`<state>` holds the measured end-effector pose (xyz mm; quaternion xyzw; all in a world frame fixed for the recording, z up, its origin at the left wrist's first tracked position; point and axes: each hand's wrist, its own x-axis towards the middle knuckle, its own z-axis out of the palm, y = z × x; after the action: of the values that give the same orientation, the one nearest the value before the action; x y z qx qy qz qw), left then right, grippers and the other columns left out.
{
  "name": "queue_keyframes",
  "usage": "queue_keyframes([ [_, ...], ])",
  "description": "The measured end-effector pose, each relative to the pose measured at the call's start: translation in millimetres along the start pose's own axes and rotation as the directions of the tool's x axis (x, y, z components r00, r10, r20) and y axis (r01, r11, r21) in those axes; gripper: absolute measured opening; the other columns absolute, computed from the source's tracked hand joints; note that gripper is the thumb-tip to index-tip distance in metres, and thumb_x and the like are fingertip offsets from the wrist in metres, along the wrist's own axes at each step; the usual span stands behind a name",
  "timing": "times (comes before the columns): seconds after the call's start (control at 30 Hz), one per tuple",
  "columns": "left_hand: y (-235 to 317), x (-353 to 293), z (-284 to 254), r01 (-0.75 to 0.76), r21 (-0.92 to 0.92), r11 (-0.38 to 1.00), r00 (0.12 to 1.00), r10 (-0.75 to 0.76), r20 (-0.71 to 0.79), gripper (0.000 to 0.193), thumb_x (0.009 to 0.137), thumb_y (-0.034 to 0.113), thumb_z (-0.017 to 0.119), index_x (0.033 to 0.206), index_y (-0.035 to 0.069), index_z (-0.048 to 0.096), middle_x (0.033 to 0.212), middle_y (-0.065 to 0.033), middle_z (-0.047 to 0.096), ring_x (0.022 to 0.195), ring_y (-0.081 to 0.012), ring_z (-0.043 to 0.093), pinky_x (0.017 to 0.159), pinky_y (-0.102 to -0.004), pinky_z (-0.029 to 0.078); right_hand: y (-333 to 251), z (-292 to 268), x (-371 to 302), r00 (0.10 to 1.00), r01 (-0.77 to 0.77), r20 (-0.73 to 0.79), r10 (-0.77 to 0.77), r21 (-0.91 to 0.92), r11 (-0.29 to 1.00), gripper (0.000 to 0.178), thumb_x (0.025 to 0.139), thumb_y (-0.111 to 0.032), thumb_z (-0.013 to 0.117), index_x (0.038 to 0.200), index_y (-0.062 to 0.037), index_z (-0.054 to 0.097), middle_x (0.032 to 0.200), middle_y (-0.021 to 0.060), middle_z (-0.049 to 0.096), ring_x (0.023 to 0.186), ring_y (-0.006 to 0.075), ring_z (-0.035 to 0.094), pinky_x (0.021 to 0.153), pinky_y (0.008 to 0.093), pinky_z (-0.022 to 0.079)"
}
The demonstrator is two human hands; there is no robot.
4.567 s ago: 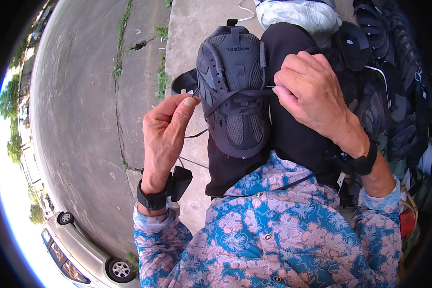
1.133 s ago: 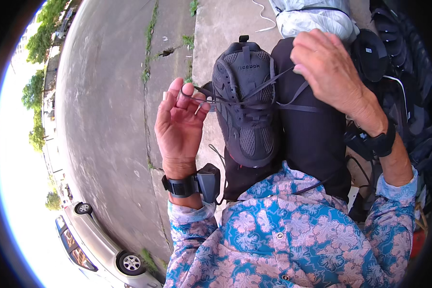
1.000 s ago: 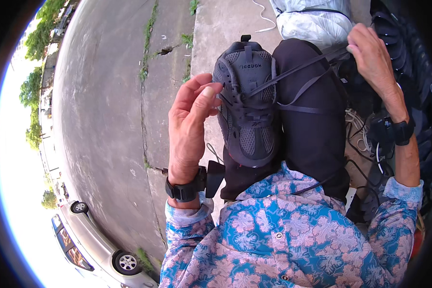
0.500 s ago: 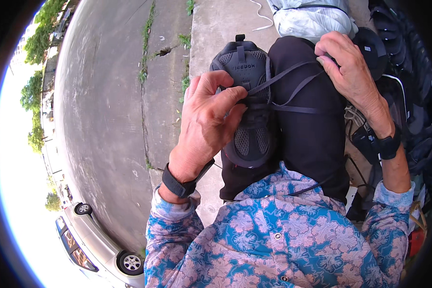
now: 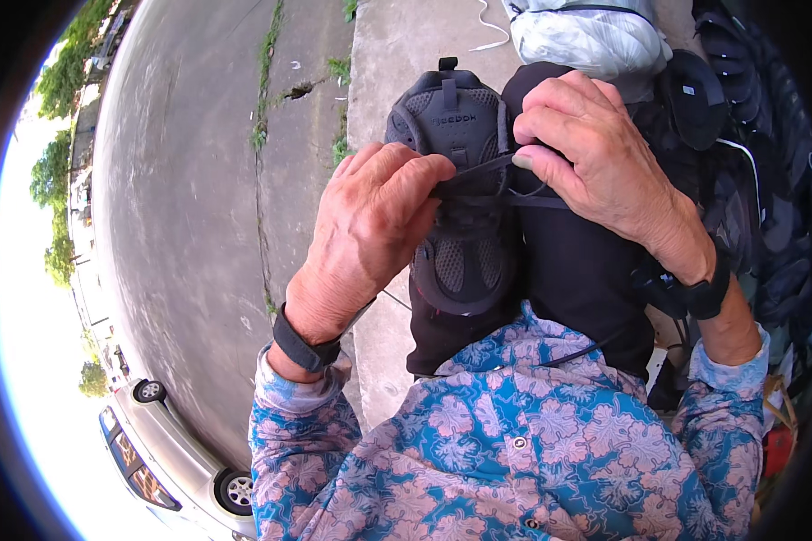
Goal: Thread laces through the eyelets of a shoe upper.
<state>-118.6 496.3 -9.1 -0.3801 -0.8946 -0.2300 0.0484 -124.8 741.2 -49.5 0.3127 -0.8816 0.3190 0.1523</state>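
A dark grey shoe point(image 5: 465, 266) with mesh panels rests on my left thigh, its toe pointing at me and its tongue away. My left hand point(image 5: 361, 216) is over the shoe's left side, thumb and forefinger pinched on a dark flat shoelace point(image 5: 485, 169). My right hand point(image 5: 600, 162), above my right knee, pinches the same lace between thumb and fingers. Between the two hands the lace runs short and fairly straight across the shoe. A loose loop hangs below my right fingertips. The exact grip points are partly hidden by my fingers.
A bundle in whitish plastic point(image 5: 595, 41) lies just past my knees, with a white cord point(image 5: 487, 41) to its left. Many dark shoes point(image 5: 695, 99) are piled along the right. Cracked concrete point(image 5: 189, 180) with weeds spreads left, where a silver car point(image 5: 176, 451) stands.
My right hand has moved left and slightly down, close to the shoe, and the long lace span has shortened. My left hand has shifted slightly left, still pinching at the shoe.
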Motion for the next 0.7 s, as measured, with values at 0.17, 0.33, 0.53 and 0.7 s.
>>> queue_keyframes([
  [0.17,-5.6,-5.7,11.1,-0.039,0.043,0.998,0.996,0.043,-0.084,0.03,0.067,-0.002,0.072,0.094,0.008,0.065,0.083,-0.0061,0.059,0.078,-0.0261,0.059,0.068,-0.0369,0.047,-3.4,4.8,2.7,0.998,0.055,0.042,-0.053,-0.056,0.997,0.015,0.076,-0.015,0.073,0.086,-0.009,0.064,0.09,0.0029,0.057,0.096,0.0212,0.053,0.087,0.0378,0.036],
  [0.33,-6.6,-8.7,28.9,0.014,-0.009,1.0,0.954,-0.016,-0.3,0.027,0.067,-0.002,0.072,0.092,0.007,0.065,0.081,-0.0058,0.059,0.071,-0.0258,0.059,0.062,-0.0365,0.047,-3.4,8.1,6.4,0.994,0.08,0.076,-0.074,-0.067,0.995,0.015,0.074,-0.014,0.074,0.082,-0.009,0.062,0.085,0.0025,0.056,0.091,0.0212,0.052,0.085,0.0376,0.036],
  [0.53,-5.6,-13.0,41.7,0.018,-0.016,1.0,0.927,-0.023,-0.375,0.025,0.067,-0.004,0.07,0.089,0.006,0.064,0.081,-0.0075,0.056,0.069,-0.0249,0.059,0.059,-0.0333,0.049,-4.9,6.9,8.2,0.998,0.051,0.05,-0.041,-0.206,0.977,0.013,0.076,-0.011,0.071,0.082,-0.0075,0.061,0.085,0.0036,0.055,0.09,0.0224,0.053,0.084,0.0378,0.037],
  [0.7,-7.3,-11.2,40.9,-0.012,-0.087,0.996,0.937,-0.019,-0.349,0.023,0.067,-0.006,0.066,0.088,0.004,0.064,0.085,-0.0097,0.054,0.069,-0.0253,0.059,0.06,-0.0325,0.05,-1.1,5.2,11.1,0.997,0.017,0.074,0.0,-0.229,0.973,0.014,0.077,-0.011,0.07,0.086,-0.0067,0.061,0.087,0.0046,0.056,0.09,0.0232,0.054,0.083,0.0378,0.04],
])
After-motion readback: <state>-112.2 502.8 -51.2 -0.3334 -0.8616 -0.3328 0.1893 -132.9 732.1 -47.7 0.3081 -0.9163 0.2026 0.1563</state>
